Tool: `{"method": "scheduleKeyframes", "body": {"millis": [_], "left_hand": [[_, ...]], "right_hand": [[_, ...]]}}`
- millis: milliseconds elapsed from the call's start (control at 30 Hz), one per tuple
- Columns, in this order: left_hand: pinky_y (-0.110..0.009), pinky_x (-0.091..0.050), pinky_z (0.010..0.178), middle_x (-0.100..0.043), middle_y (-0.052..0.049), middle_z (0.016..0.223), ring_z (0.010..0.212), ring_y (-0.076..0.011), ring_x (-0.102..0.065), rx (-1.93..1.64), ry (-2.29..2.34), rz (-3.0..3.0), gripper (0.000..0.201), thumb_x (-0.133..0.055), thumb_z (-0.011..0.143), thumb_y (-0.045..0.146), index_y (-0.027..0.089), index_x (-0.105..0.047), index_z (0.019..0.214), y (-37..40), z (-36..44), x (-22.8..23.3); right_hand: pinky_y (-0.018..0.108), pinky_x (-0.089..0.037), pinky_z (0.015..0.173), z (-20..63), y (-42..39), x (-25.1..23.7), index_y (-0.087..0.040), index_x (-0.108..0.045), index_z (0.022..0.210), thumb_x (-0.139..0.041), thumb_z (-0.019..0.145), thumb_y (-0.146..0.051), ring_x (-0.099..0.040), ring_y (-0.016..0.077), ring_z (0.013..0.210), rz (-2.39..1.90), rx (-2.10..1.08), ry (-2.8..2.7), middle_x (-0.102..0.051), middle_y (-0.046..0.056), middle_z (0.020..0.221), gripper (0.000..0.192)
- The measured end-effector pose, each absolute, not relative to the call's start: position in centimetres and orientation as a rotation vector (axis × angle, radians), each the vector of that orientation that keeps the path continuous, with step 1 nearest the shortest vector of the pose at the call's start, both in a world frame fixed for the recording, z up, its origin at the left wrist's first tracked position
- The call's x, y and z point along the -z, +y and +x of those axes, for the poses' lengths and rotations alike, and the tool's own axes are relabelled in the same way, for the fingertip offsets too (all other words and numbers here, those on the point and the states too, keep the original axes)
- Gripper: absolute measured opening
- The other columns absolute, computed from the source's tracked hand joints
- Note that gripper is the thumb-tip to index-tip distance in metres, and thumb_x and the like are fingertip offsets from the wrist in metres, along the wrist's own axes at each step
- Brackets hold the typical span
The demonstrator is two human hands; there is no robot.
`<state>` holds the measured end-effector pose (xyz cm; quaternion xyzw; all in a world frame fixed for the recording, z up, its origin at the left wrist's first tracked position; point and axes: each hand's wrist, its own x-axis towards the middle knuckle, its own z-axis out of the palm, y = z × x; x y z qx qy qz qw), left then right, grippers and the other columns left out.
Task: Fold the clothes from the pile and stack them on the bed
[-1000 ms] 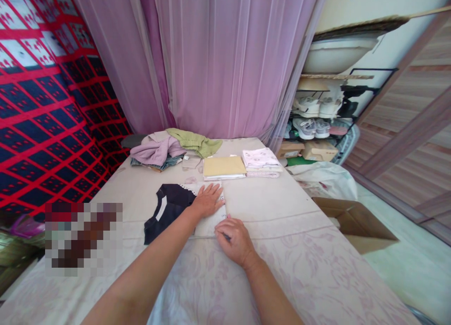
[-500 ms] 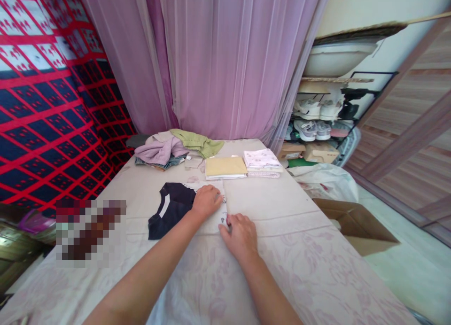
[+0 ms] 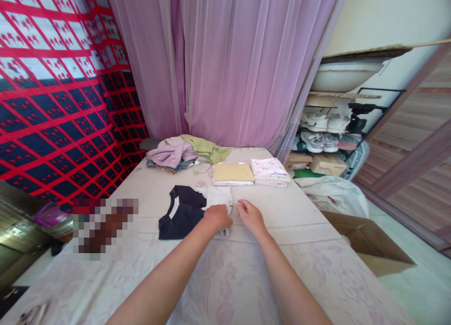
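Both hands, left point(image 3: 218, 217) and right point(image 3: 249, 212), pinch white garment point(image 3: 220, 197) mid-frame on floral bed point(image 3: 317, 268); pink curtain point(image 3: 246, 62) upper center.

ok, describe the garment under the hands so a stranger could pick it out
On the pale floral bed, before the pink curtain, it lies mid-bed under both hands. It is the navy-and-white garment, partly folded and lace-edged, unlike the finished folded stacks and crumpled pile behind.

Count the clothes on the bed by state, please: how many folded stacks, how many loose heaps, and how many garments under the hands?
Folded stacks: 2, the yellow stack and the white printed stack.
Loose heaps: 1, the heap of lilac, green and grey clothes.
Garments under the hands: 1, the dark and white garment, gripped by the left hand and the right hand.
Total: 4.
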<state>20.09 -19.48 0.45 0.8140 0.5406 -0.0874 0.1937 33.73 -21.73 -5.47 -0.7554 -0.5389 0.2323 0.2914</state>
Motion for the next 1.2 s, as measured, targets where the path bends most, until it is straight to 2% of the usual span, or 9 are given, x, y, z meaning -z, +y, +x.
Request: {"method": "scheduleKeyframes", "body": {"millis": [167,333,400,567,700,767,900,1033,1200], "left_hand": [[-0.036,-0.047,0.086,-0.057,-0.018,0.121,0.108,-0.0284,-0.06,0.163,1.629,2.26,0.043,-0.053,0.077,0.026,0.014,-0.053,0.118,-22.5,20.0,0.1],[-0.034,-0.047,0.08,-0.065,-0.013,0.104,0.097,-0.0271,-0.064,0.002,1.616,2.215,0.025,-0.043,0.082,0.022,0.017,-0.058,0.102,-23.7,17.5,0.3],[-0.033,-0.046,0.075,-0.068,-0.01,0.094,0.092,-0.0261,-0.065,-0.09,1.597,2.185,0.022,-0.042,0.082,0.024,0.02,-0.058,0.096,-23.7,16.0,0.0],[-0.025,-0.041,0.065,-0.068,-0.002,0.082,0.08,-0.0192,-0.065,-0.346,1.607,2.05,0.014,-0.043,0.082,0.026,0.022,-0.055,0.089,-23.4,11.9,-0.9],[-0.021,-0.039,0.059,-0.064,0.003,0.07,0.069,-0.0144,-0.066,-0.445,1.652,1.817,0.009,-0.044,0.082,0.025,0.022,-0.052,0.084,-22.8,8.3,-0.3],[-0.02,-0.04,0.057,-0.063,0.005,0.066,0.062,-0.0125,-0.065,-0.491,1.632,1.703,0.009,-0.043,0.082,0.024,0.022,-0.052,0.086,-22.4,6.4,0.5],[-0.021,-0.041,0.053,-0.061,0.006,0.062,0.054,-0.0124,-0.064,-0.514,1.63,1.605,0.015,-0.043,0.082,0.026,0.022,-0.052,0.094,-21.8,3.1,2.0],[-0.023,-0.043,0.054,-0.063,0.004,0.061,0.053,-0.0142,-0.063,-0.465,1.711,1.587,0.028,-0.042,0.082,0.028,0.022,-0.052,0.108,-21.5,0.7,2.6],[-0.03,-0.045,0.066,-0.07,-0.005,0.08,0.079,-0.0231,-0.067,-0.272,1.878,1.73,0.042,-0.041,0.08,0.03,0.02,-0.049,0.12,-21.4,-0.7,2.6]], "right_hand": [[0.028,-0.047,0.077,32.9,-14.6,4.3,-0.017,-0.053,0.128,-0.054,0.082,-0.036,-0.065,0.0201,0.089,-2.093,-0.68,-1.476,-0.071,0.007,0.099,0.05],[0.027,-0.047,0.077,32.3,-12.9,2.7,-0.019,-0.036,0.142,-0.053,0.079,-0.022,-0.065,0.0194,0.086,-2.06,-0.641,-1.607,-0.071,0.005,0.094,0.066],[0.023,-0.047,0.072,31.9,-12.5,1.7,-0.023,-0.043,0.138,-0.048,0.081,-0.021,-0.066,0.0159,0.078,-2.007,-0.657,-1.686,-0.071,0.002,0.088,0.057],[0.018,-0.046,0.058,28.8,-10.4,-1.7,-0.02,-0.067,0.105,-0.041,0.088,-0.029,-0.065,0.0114,0.067,-1.873,-0.739,-1.921,-0.072,0.001,0.086,0.032],[0.019,-0.045,0.057,24.3,-8.9,-4.0,-0.024,-0.071,0.093,-0.058,0.076,-0.026,-0.066,0.0131,0.066,-1.794,-0.746,-2.224,-0.072,-0.001,0.081,0.022],[0.021,-0.047,0.065,21.9,-8.5,-4.6,-0.024,-0.073,0.089,-0.066,0.067,-0.019,-0.066,0.0174,0.077,-1.772,-0.651,-2.356,-0.073,0.001,0.085,0.023],[0.029,-0.044,0.083,17.7,-8.1,-4.5,-0.026,-0.073,0.091,-0.064,0.068,-0.015,-0.061,0.0245,0.103,-1.735,-0.382,-2.506,-0.071,0.006,0.103,0.027],[0.033,-0.042,0.088,14.9,-8.0,-3.3,-0.024,-0.073,0.096,-0.059,0.076,-0.017,-0.059,0.0258,0.107,-1.672,-0.252,-2.611,-0.069,0.009,0.109,0.026],[0.03,-0.041,0.089,13.8,-8.0,-1.0,-0.028,-0.069,0.103,-0.054,0.082,-0.022,-0.058,0.0214,0.108,-1.604,-0.229,-2.668,-0.066,0.006,0.114,0.026]]}}
